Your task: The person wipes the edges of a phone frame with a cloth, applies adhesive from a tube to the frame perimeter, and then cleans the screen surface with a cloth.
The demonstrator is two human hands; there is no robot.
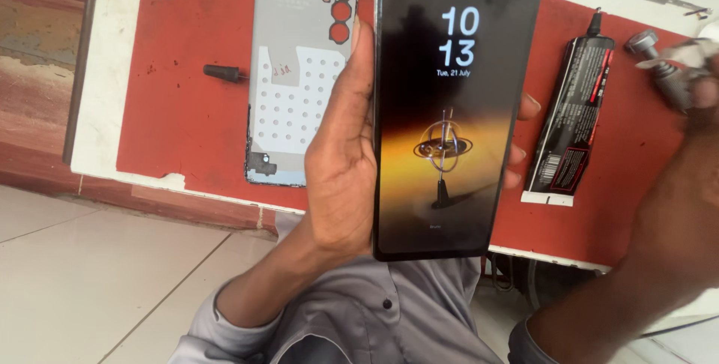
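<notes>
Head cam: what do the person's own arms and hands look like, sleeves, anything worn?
Both hands are bare: no gloves, rings or watch visible. The left hand comes out of a grey long sleeve pushed up the forearm; it belongs to a grey garment with a dark button on its front. The right hand is motion-blurred, with a dark cuff at the forearm's lower end near the frame edge.

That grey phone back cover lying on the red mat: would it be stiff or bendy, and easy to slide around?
The phone back cover looks thin and flat, so probably light and slightly flexible. Its smooth surface lying flat on the red mat suggests it would slide rather than roll. Its edges look chipped, so it may be brittle.
</notes>
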